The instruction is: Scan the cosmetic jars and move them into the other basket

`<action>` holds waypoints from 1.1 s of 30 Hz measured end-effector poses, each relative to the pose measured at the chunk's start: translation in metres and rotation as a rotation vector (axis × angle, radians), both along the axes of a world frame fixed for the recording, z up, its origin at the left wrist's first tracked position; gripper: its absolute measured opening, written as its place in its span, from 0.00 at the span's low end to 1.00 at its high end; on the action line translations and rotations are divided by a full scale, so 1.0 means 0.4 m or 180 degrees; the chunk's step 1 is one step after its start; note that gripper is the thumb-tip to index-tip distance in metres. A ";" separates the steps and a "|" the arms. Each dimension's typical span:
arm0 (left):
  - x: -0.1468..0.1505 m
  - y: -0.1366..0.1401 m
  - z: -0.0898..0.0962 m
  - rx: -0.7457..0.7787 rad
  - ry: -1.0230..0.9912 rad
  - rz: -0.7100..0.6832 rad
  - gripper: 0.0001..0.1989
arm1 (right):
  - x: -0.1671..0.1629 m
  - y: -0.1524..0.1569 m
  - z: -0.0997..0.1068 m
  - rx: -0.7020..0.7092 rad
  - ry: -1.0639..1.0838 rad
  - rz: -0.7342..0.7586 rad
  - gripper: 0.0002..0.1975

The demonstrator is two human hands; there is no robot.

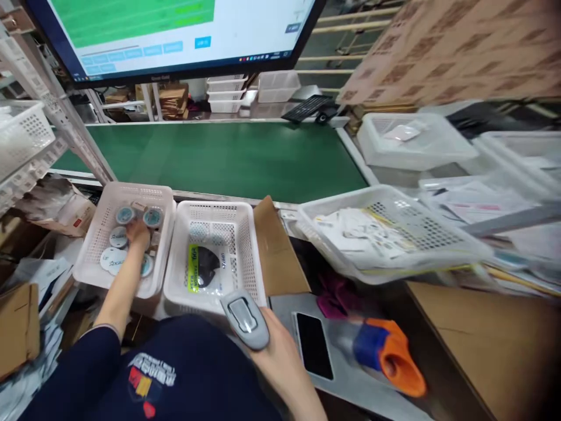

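Observation:
My left hand reaches into the left white basket and rests among several round flat discs, fingers curled onto one of them. My right hand grips a grey handheld scanner near my body, pointing toward the middle white basket. That basket holds a clear bag with a dark item and a yellow label. My dark sleeves fill the bottom of the view.
A green conveyor belt runs behind the baskets under a large monitor. A tilted white basket of papers sits at right. A black phone and an orange-blue tape dispenser lie on the bench. Cardboard flaps stand between.

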State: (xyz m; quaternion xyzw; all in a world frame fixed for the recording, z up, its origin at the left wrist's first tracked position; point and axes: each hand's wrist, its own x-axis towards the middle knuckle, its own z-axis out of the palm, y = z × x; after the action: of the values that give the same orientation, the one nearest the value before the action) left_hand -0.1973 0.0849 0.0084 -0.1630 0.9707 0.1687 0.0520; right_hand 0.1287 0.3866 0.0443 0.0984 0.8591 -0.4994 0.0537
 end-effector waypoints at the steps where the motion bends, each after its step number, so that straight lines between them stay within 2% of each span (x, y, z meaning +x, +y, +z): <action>1: -0.002 0.005 -0.006 0.0003 -0.0002 0.0087 0.04 | -0.010 -0.004 0.008 0.0025 -0.0047 0.0040 0.18; 4: -0.022 -0.002 -0.011 0.0122 -0.0139 0.0272 0.04 | -0.024 -0.003 0.012 0.0124 -0.0131 0.0171 0.18; 7: -0.037 -0.035 0.010 0.0307 -0.0208 0.0249 0.05 | -0.017 0.029 -0.026 0.0243 -0.0056 0.0318 0.19; 10: -0.020 -0.071 0.070 0.0331 -0.0002 0.0271 0.05 | -0.010 0.082 -0.080 0.0454 0.0125 0.0545 0.20; 12: 0.017 -0.081 0.124 0.0352 0.0379 0.0212 0.04 | -0.017 0.107 -0.091 0.0629 0.0200 0.0674 0.19; 14: 0.072 -0.069 0.169 0.0526 0.0770 -0.0022 0.04 | -0.036 0.110 -0.068 0.0732 0.0282 0.0623 0.18; 16: 0.138 -0.032 0.189 0.1036 0.1000 -0.0374 0.03 | -0.064 0.091 -0.016 0.0706 0.0428 0.0491 0.19; 18: 0.208 0.026 0.179 0.1917 0.1000 -0.0726 0.07 | -0.093 0.061 0.045 0.0588 0.0625 0.0414 0.18; 21: 0.296 0.130 0.112 0.3037 0.0716 -0.0936 0.14 | -0.127 0.020 0.108 0.0429 0.0798 0.0437 0.18; 23: 0.336 0.194 0.050 0.3293 0.0472 -0.0929 0.16 | -0.135 0.008 0.117 0.0482 0.0723 0.0430 0.20; 25: 0.365 0.243 -0.009 0.3454 0.0256 -0.0948 0.16 | -0.125 0.010 0.098 0.0588 0.0538 0.0429 0.21; 27: 0.383 0.266 -0.049 0.3500 0.0249 -0.0946 0.18 | -0.096 0.026 0.057 0.0592 0.0422 0.0431 0.21; 29: 0.389 0.255 -0.058 0.3228 0.0629 -0.1065 0.24 | -0.051 0.054 -0.001 0.0519 0.0357 0.0433 0.20; 31: 0.383 0.202 -0.035 0.2574 0.1336 -0.1289 0.25 | -0.006 0.088 -0.066 0.0509 0.0161 0.0452 0.20; 33: 0.375 0.104 0.007 0.1744 0.2058 -0.1211 0.20 | 0.031 0.114 -0.121 0.0320 -0.0162 0.0345 0.24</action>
State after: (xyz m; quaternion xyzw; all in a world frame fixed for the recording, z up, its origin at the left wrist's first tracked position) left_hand -0.0474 0.1265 0.0112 0.0987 0.8694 0.4486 -0.1821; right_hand 0.1412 0.4323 -0.0040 0.0670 0.8855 -0.4493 0.0975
